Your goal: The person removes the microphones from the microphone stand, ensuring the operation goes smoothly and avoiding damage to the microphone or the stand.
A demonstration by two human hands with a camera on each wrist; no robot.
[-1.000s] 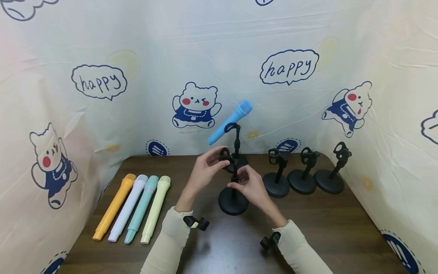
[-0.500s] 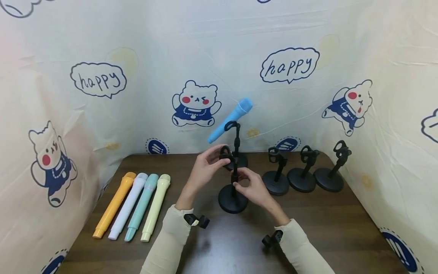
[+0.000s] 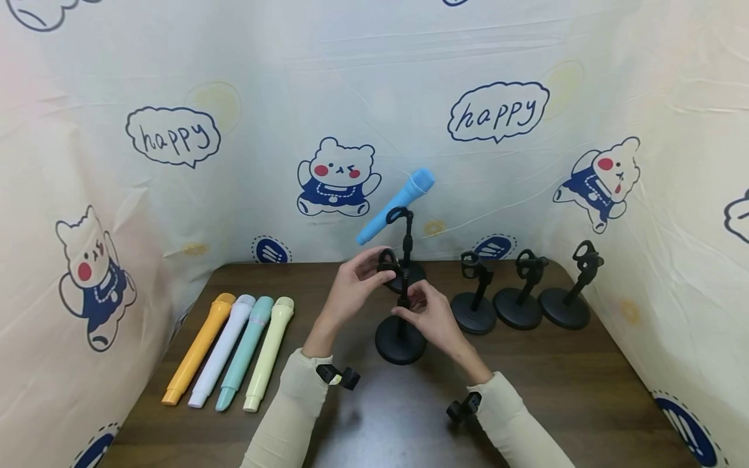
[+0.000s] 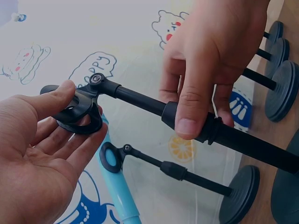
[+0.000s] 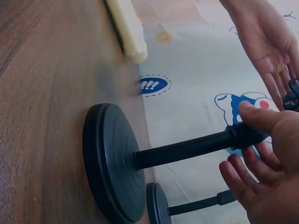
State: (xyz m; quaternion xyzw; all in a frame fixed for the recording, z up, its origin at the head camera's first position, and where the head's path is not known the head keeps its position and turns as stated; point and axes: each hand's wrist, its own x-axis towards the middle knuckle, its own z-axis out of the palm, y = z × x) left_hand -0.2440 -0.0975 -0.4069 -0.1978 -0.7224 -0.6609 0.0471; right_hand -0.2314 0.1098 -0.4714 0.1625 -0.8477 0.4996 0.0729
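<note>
A black microphone stand (image 3: pixel 400 341) stands upright on its round base at the middle of the table. My left hand (image 3: pixel 353 286) pinches its ring-shaped clip (image 4: pixel 79 109), thumb on top and fingers beneath. Lower down the pole, my right hand (image 3: pixel 434 318) grips the collar (image 4: pixel 169 115) between thumb and fingers. In the right wrist view the base (image 5: pixel 117 163) and lower pole (image 5: pixel 187 149) show plainly. Just behind is a second stand (image 3: pixel 407 244) with a blue microphone (image 3: pixel 394 207) slanting through its clip.
Three more black stands (image 3: pixel 474 313) are lined up at the back right. On the left, orange (image 3: pixel 199 348), white (image 3: pixel 222 351), teal (image 3: pixel 244 354) and pale yellow (image 3: pixel 269 354) microphones lie side by side. A printed cloth (image 3: pixel 263 97) hangs round the table (image 3: pixel 544 403).
My right thumb and fingers have shifted a little on the pole's collar. My left hand stays on the clip, and the stand stays in place.
</note>
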